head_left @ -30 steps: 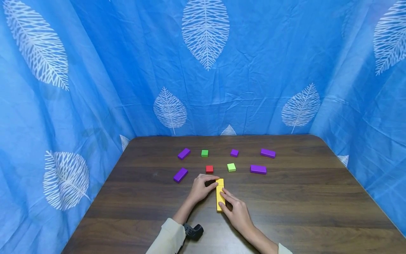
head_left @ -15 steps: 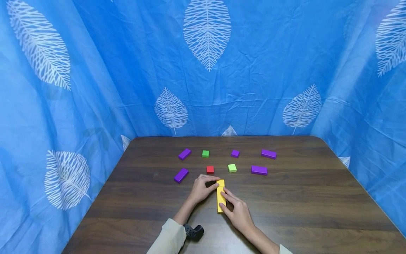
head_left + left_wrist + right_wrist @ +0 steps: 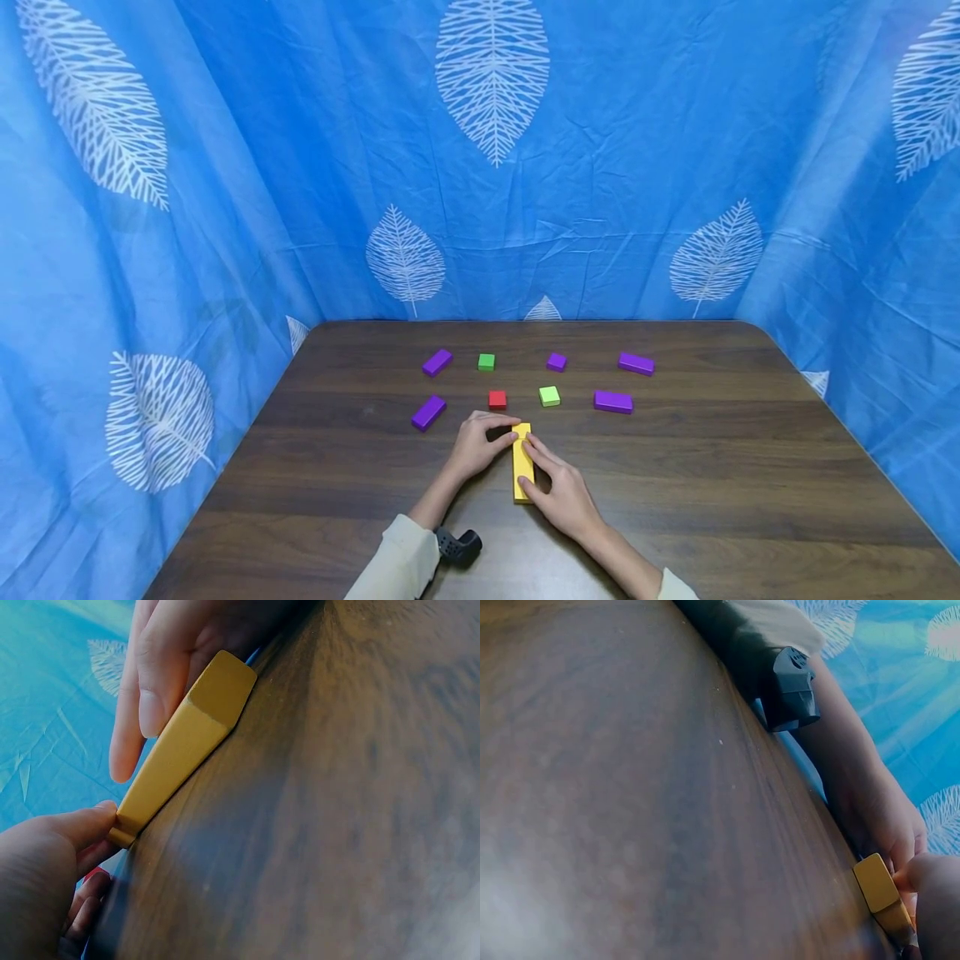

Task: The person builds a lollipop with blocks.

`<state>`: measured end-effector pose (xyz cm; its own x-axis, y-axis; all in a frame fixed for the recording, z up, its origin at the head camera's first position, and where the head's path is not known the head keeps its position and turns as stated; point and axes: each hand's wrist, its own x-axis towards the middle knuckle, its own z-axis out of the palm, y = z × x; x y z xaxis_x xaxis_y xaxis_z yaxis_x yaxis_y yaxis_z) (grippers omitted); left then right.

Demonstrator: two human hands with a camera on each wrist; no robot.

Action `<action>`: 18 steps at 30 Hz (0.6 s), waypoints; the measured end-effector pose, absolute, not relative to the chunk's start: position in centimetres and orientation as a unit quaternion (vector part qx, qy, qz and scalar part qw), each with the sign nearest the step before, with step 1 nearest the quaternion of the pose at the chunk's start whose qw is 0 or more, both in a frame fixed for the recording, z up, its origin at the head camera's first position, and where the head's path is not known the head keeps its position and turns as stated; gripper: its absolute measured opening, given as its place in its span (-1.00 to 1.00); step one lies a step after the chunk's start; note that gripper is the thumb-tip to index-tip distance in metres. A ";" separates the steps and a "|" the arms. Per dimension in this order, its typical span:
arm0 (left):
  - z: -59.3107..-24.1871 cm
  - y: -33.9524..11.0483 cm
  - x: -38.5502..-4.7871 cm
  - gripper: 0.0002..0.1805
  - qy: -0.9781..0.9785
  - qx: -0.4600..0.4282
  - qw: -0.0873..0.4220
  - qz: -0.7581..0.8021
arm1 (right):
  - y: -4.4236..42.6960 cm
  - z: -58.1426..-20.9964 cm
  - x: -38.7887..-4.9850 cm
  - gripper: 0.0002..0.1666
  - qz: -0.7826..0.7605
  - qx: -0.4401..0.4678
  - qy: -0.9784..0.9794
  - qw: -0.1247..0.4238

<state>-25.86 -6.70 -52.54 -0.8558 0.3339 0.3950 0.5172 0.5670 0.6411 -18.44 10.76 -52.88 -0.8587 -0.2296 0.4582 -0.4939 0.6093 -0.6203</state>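
In the head view, a long yellow block [image 3: 522,467] lies lengthwise on the table, with a short yellow block [image 3: 522,430] against its far end. My left hand [image 3: 474,446] pinches the short block between thumb and index finger. My right hand [image 3: 564,498] holds the long block, its thumb near the close end and its fingertips near the seam. The left wrist view shows the long block [image 3: 180,746] from its near end, with the left hand [image 3: 45,847] at its far end. Up close, the right wrist view has the same block [image 3: 877,883] beside the right hand [image 3: 939,900].
Behind the hands sit a red block [image 3: 497,400], a light green block [image 3: 550,396] and a green block [image 3: 486,362]. Several purple blocks [image 3: 613,402] lie to both sides. A black device [image 3: 459,547] is strapped to the left wrist. Blue curtains [image 3: 585,167] surround the table [image 3: 712,467].
My right fingers have slid forward along the long yellow block toward the seam. The left hand and both yellow blocks stay nearly in place; the view has shifted slightly.
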 end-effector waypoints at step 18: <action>-52.6 -6.7 -25.8 -0.74 -0.877 -0.252 0.126 -0.389 | 10.6 -52.8 -18.3 -0.38 0.355 0.233 -0.893 0.149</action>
<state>-25.84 -6.70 -52.62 -0.8411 0.3444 0.4171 0.5404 0.5701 0.6188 -18.33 10.60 -52.79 -0.8466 -0.3109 0.4319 -0.5226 0.6390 -0.5644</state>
